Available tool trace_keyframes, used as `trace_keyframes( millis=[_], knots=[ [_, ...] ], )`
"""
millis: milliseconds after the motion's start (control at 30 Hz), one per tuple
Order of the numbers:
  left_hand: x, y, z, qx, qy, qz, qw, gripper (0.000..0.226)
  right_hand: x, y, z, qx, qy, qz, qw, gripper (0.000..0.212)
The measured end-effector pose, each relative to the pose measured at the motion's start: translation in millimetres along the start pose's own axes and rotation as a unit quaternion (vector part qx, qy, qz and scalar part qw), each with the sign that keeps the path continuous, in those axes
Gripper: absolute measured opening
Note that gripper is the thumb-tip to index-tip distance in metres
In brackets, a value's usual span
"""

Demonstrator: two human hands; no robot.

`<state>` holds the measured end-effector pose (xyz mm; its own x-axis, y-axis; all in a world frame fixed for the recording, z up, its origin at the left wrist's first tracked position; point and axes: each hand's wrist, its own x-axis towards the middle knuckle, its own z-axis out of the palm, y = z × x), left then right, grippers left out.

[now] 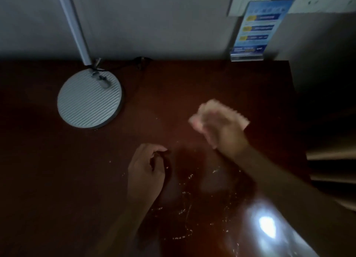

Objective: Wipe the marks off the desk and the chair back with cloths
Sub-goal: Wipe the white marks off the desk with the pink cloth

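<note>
While the right hand (224,127) grips a blurred pale cloth (206,112) over the glossy dark wooden desk (173,87), the left hand (146,170) rests loosely curled, empty, beside pale streaky marks (185,208).

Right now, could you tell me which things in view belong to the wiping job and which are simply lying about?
Part of the job:
- pink cloth, gripped by the right hand (blurred)
- dark desk
- wet streaks near the front edge
- left hand, loosely curled on the desk, holding nothing visible

Just lying about:
- lamp base
- blue sign stand against the wall
</note>
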<state>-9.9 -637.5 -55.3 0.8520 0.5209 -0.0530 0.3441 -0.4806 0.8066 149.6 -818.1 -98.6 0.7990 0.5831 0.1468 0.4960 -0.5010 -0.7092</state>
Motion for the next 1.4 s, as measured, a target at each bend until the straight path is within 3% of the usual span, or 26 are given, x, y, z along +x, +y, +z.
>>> trace_keyframes(
  millis=[67, 167, 267, 400, 633, 800, 1033, 1100, 1200, 1333, 1400],
  knots=[
    [-1, -4, -9, -0.01, 0.002, -0.007, 1.0, 0.034, 41, 18, -11, -0.126, 0.067, 0.073, 0.987, 0.033],
    [-2, -16, -20, -0.007, 0.02, -0.014, 1.0, 0.038, 54, 2, 4, -0.192, 0.046, 0.123, 0.972, 0.032],
    [-6, -28, -20, -0.009, 0.025, -0.028, 0.999, 0.039, 3, -26, 31, -0.111, 0.001, 0.088, 0.99, 0.026],
    [-7, -19, -15, -0.021, 0.016, -0.02, 0.999, 0.035, -13, -26, 10, -0.124, 0.002, 0.059, 0.99, 0.016],
    [7, -19, -18, -0.023, 0.031, 0.022, 0.999, 0.031, 31, -21, 17, -0.16, 0.086, 0.162, 0.97, 0.015],
    [5, -30, -9, -0.031, 0.021, 0.004, 0.999, 0.028, -38, -30, 17, -0.169, 0.032, 0.142, 0.975, 0.021],
    [9, -40, -34, -0.018, 0.014, 0.041, 0.999, 0.027, 63, -31, 41, -0.168, 0.059, 0.15, 0.973, 0.022],
    [18, -53, -48, 0.006, -0.006, 0.066, 0.998, 0.026, 65, -51, 60, -0.151, 0.05, 0.098, 0.982, 0.025],
    [29, -72, -66, 0.045, -0.024, 0.091, 0.995, 0.026, 9, -99, 100, -0.101, -0.031, -0.013, 0.994, 0.02],
    [19, -87, -88, 0.051, -0.017, 0.104, 0.993, 0.027, -30, -99, 107, -0.084, -0.108, -0.078, 0.988, 0.02],
    [7, -93, -97, 0.049, -0.018, 0.093, 0.994, 0.028, 0, -89, 94, -0.007, -0.071, -0.068, 0.995, 0.024]
  ],
)
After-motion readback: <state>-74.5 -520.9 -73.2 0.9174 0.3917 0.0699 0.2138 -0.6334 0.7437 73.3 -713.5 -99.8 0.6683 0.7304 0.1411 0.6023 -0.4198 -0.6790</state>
